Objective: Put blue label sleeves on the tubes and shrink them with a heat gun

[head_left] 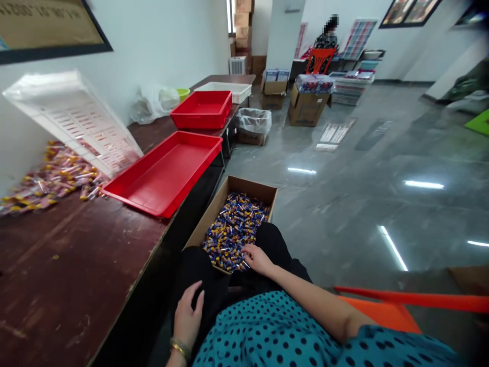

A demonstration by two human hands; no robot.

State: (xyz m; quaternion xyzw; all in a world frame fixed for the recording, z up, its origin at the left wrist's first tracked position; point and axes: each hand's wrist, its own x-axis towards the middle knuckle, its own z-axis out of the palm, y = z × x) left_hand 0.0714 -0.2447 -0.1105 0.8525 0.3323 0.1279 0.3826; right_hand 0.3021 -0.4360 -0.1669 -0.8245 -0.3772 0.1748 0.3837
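My left hand (187, 313) rests by my left thigh, its thumb and fingers apart and nothing in it. At the near right side of a cardboard box (211, 213), my right hand (259, 259) reaches over the rim. Its fingers are loosely bent and slightly apart, with their tips at the small pieces. Those pieces (233, 224) are blue and yellow, short and tube-like, and fill the box in a loose heap. The box sits in front of my knees; part of its near side is hidden by my legs.
To the left, a brown table (76, 260) carries a red tray (160, 176), a second red tray (202, 107), a pile of pink and yellow tubes (57, 176) and plastic-wrapped printed sheets (82, 122). An orange chair (382, 311) is at right. Farther off, a person (326, 38) sits.
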